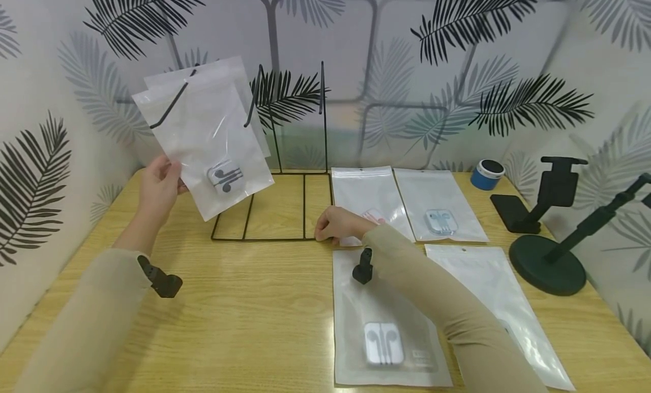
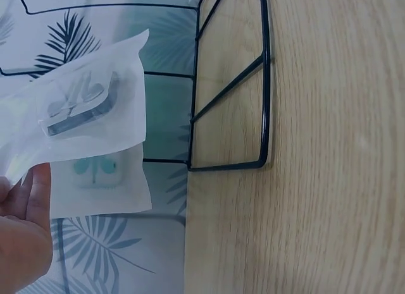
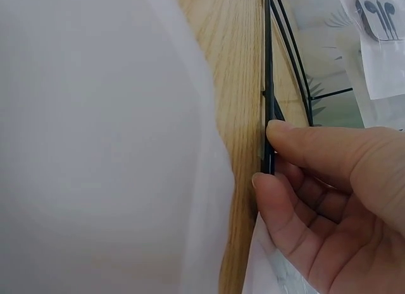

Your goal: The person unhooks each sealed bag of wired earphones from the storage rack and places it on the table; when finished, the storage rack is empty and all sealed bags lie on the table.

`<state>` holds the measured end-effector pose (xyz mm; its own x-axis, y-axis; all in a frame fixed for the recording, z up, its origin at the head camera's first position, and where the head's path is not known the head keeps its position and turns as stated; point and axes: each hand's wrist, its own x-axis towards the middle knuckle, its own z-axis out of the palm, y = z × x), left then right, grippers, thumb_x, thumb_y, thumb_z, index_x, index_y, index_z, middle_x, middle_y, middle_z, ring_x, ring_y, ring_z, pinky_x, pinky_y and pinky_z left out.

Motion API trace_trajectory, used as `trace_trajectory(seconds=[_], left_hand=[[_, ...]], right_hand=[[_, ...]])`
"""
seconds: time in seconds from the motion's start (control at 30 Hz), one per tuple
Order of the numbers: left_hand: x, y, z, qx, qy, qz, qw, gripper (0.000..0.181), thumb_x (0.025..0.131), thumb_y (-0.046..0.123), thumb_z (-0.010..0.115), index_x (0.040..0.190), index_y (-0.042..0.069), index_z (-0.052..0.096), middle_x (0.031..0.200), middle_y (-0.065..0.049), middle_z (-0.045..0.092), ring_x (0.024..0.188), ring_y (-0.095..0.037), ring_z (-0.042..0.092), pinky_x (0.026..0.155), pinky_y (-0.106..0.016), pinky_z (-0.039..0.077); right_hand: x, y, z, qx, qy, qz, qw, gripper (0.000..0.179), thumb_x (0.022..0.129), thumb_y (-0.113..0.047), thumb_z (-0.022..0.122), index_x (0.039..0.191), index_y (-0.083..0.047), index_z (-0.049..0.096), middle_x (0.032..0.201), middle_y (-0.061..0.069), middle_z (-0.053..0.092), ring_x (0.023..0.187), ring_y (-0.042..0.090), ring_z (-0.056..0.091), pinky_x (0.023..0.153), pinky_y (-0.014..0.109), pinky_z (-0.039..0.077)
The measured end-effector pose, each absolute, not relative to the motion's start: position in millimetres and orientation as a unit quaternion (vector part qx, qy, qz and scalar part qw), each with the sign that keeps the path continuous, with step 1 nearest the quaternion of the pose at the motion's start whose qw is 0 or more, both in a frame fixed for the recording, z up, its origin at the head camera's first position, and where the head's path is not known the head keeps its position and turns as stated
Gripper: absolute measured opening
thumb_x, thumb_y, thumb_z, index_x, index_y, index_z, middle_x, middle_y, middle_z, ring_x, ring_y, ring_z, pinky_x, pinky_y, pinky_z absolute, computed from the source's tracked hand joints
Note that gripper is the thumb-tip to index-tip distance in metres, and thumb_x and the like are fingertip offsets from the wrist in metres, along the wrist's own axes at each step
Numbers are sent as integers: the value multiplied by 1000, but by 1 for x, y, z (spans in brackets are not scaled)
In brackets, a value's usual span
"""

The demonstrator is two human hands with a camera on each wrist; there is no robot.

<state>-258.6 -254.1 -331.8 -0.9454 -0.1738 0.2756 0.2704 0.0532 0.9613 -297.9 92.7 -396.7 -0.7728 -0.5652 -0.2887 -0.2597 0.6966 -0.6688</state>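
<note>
Pinching the front pouch (image 1: 213, 150) with your left grip (image 1: 159, 186), nearly closed | pouch hangs tilted on the rack (image 1: 274, 240), near the bench's (image 1: 244, 314) back-left corner | your right grip (image 1: 339, 223) pinches the rack's base

Left hand (image 1: 157, 186) high, right hand (image 1: 339, 224) low, both pinching

Left forearm (image 1: 91, 319) angles up and forward, thumb and fingers meeting in a pinch. Right forearm (image 1: 447, 302) runs diagonally inward from lower right; thumb and one fingertip nearly together, remaining fingers curled in toward palm. Both forearms sleeved.
</note>
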Motion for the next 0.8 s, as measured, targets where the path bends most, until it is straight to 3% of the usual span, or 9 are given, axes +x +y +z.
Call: trace_trajectory(seconds=[0.33, 0.8], left_hand=[[-239, -252, -332, -53, -682, -714, 153, 33, 97, 10, 46, 128, 0, 48, 87, 4, 62, 67, -5, 63, 60, -15, 52], [-211, -259, -333, -73, -705, -691, 140, 24, 96, 14, 50, 118, 15, 57, 89, 2, 60, 69, -5, 61, 62, -15, 51]], right_hand=[[-300, 93, -398, -234, 888, -313, 243, 7, 85, -8, 66, 81, -5, 72, 70, 1, 59, 62, 11, 52, 54, 25, 52], [-300, 93, -399, -234, 889, -310, 243, 7, 85, -8, 66, 82, -5, 72, 70, 2, 59, 61, 12, 52, 55, 25, 52]])
